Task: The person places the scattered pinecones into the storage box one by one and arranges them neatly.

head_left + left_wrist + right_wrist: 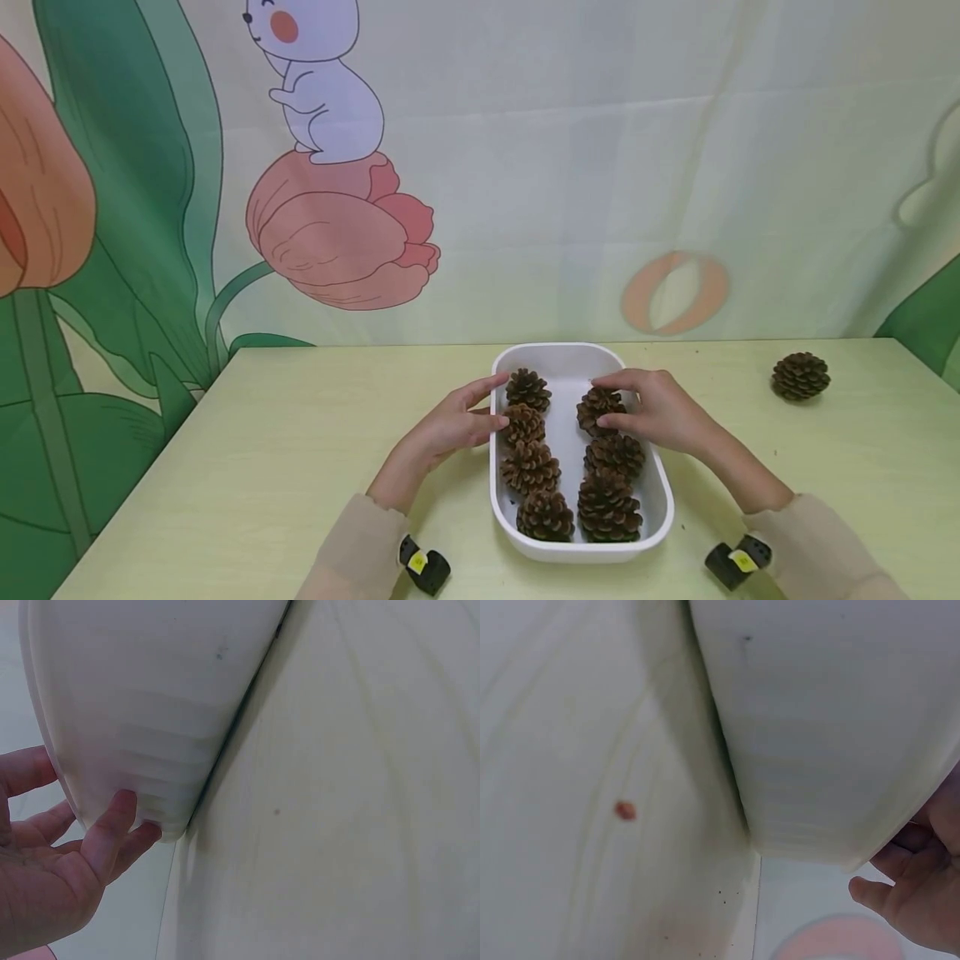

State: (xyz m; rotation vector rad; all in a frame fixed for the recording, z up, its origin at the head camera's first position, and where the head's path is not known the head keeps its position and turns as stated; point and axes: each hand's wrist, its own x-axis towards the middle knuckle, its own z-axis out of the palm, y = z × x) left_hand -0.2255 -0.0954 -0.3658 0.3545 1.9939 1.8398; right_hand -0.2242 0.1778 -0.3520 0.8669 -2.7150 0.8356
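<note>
A white rectangular tub (566, 552) with rounded corners stands on the table. Inside, brown pine cones line both long sides: several on the left, such as this pine cone (531, 467), and 3 on the right. My left hand (457, 421) holds the tub's left rim; the left wrist view shows fingers (112, 825) against the outer wall and another finger passing over the rim. At the right row's far end, my right hand (660, 408) reaches over the rim and holds a pine cone (597, 408) between thumb and fingers. The right wrist view hides that pine cone behind the wall.
One more pine cone (800, 377) lies alone at the table's far right. The pale wooden table (262, 467) ends at a printed backdrop (525, 208) with flowers and a white cartoon animal. Small crumbs dot the tabletop right of the tub.
</note>
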